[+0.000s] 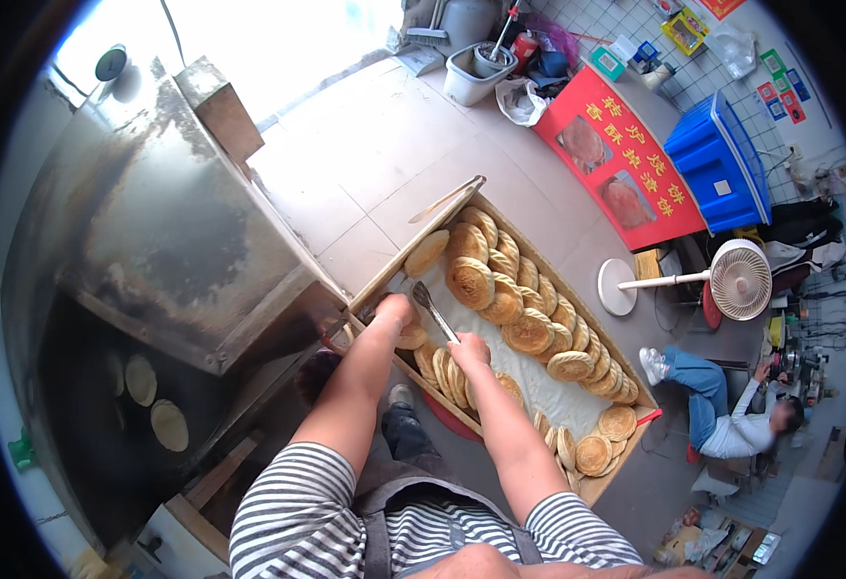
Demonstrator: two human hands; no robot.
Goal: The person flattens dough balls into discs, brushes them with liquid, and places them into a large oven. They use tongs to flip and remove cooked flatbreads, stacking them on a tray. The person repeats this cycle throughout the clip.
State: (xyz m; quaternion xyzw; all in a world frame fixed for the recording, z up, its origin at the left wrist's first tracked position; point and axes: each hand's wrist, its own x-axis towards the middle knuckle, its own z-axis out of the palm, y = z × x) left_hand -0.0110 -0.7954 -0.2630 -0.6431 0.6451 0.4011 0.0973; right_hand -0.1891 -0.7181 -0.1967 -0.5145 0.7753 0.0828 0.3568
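Note:
My right hand (471, 352) grips metal tongs (439, 318), whose tips lie over the white lining (524, 369) of a shallow wooden tray. Around that lining, the tray (571, 300) holds rows of round, browned flatbreads (528, 331), leaning on one another. My left hand (394, 310) reaches down inside the corner of the tray nearest the oven. Just below that hand sits a flatbread (413, 336); the fingers are hidden, so whether they touch it is unclear. Another flatbread (426, 253) leans by the far wall of the tray.
To my left stands a large metal oven (170, 239), its dark opening holding several pale flatbreads (169, 425). A white fan (740, 279), a red-fronted counter (622, 159) and a blue bin (716, 163) stand beyond the tray. A person (741, 420) sits at the right.

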